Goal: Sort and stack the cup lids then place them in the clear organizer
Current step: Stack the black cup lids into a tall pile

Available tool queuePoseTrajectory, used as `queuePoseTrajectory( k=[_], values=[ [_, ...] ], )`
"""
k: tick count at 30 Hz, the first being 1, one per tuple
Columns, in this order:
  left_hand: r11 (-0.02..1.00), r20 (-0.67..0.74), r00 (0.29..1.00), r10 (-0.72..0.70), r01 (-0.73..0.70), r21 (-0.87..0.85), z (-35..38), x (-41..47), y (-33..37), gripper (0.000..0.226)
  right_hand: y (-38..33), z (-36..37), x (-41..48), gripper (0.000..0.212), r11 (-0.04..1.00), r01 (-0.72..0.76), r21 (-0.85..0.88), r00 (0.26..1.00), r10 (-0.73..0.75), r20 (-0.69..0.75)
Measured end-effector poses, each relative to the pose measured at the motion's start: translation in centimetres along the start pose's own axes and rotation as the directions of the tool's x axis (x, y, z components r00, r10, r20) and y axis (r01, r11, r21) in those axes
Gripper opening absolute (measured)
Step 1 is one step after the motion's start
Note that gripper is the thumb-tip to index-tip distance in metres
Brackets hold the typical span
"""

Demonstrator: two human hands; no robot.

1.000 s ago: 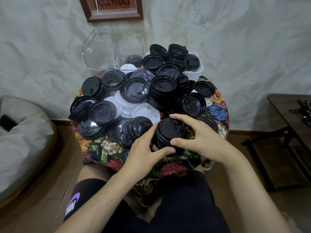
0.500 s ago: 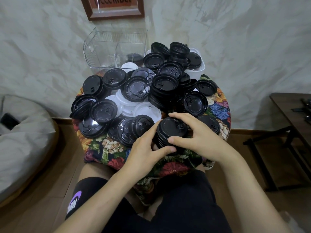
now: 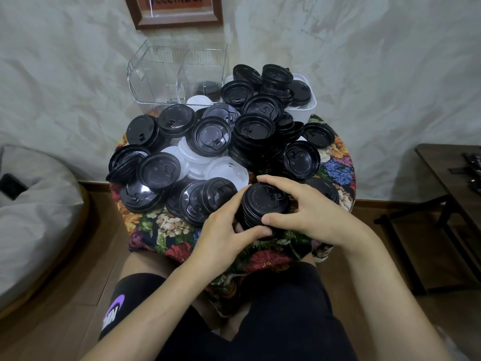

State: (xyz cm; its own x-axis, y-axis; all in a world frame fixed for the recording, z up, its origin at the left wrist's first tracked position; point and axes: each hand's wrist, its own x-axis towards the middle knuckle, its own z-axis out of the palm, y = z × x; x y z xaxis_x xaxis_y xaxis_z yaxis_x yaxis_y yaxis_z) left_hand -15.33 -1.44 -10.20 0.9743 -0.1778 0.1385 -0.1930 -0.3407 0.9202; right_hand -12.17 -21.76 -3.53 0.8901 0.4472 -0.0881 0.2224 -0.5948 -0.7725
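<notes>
Left hand (image 3: pixel 221 230) and right hand (image 3: pixel 312 214) are gripping a lid stack (image 3: pixel 265 201) at centre, by the table's (image 3: pixel 161 230) front edge. Loose lids (image 3: pixel 210 136) are crowding the rest. The organizer (image 3: pixel 161 74) is standing upper left, under a "December" frame (image 3: pixel 179 20).

I see a floral cloth (image 3: pixel 161 225) draped in front of me, a brown picture frame (image 3: pixel 179 23) on the pale wall, a grey cushion (image 3: pixel 33 217) left — a dark wooden side table (image 3: pixel 440 162) right.

Black shorts (image 3: pixel 286 324) over both thighs, purple-and-white printed logo (image 3: pixel 114 312) near the hem of the left leg, bare knees (image 3: pixel 148 264) past the hem, bare forearms (image 3: pixel 161 293), left hand (image 3: pixel 221 230) and right hand (image 3: pixel 312 217) bare.
</notes>
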Motion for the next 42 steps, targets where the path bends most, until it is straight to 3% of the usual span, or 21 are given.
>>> queuePoseTrajectory(
  k=[8, 12, 19, 26, 29, 32, 35, 38, 42],
  values=[
    [1.000, -0.028, 0.999, -0.029, 0.029, 0.005, 0.2, 0.1, -0.7, 0.076, 0.3, 0.8, -0.2, 0.080, 0.999, -0.028, -0.024, 0.997, 0.026, -0.072],
    [0.999, -0.039, 0.999, -0.013, 0.015, 0.052, 0.2, 0.0, -0.6, 0.073, 0.6, 2.0, -0.8, 0.086, 0.998, -0.047, 0.036, 0.986, 0.052, -0.156],
    [0.996, -0.015, 0.999, 0.042, -0.041, 0.079, 0.1, -0.3, 0.1, 0.066, 1.2, 2.9, -1.4, 0.076, 0.989, -0.012, 0.149, 0.976, 0.044, -0.211],
    [0.997, -0.105, 0.994, 0.033, -0.025, 0.077, -0.1, -1.2, -0.4, 0.085, 1.7, 2.5, -2.1, 0.068, 0.978, 0.023, 0.206, 0.981, 0.017, -0.193],
    [0.988, -0.176, 0.981, 0.088, -0.064, 0.139, -1.0, -1.9, -0.8, 0.066, 1.9, 2.7, -2.0, 0.068, 0.975, 0.025, 0.219, 0.980, 0.020, -0.200],
    [0.902, -0.291, 0.902, 0.320, -0.195, 0.386, -2.5, -2.2, -0.9, 0.039, 2.1, 2.7, -1.9, 0.069, 0.975, 0.022, 0.220, 0.980, 0.023, -0.198],
    [0.690, -0.175, 0.860, 0.479, -0.247, 0.680, -4.3, -1.6, -2.4, 0.041, 2.1, 2.6, -1.9, 0.070, 0.974, 0.019, 0.225, 0.982, 0.023, -0.187],
    [0.555, -0.046, 0.891, 0.451, -0.240, 0.796, -5.2, -1.1, -3.9, 0.057, 2.2, 2.6, -1.8, 0.069, 0.974, 0.018, 0.224, 0.984, 0.021, -0.175],
    [0.568, -0.065, 0.904, 0.424, -0.210, 0.796, -5.6, -0.9, -4.5, 0.057, 2.2, 2.6, -1.8, 0.071, 0.975, 0.014, 0.223, 0.984, 0.026, -0.174]
  ],
)
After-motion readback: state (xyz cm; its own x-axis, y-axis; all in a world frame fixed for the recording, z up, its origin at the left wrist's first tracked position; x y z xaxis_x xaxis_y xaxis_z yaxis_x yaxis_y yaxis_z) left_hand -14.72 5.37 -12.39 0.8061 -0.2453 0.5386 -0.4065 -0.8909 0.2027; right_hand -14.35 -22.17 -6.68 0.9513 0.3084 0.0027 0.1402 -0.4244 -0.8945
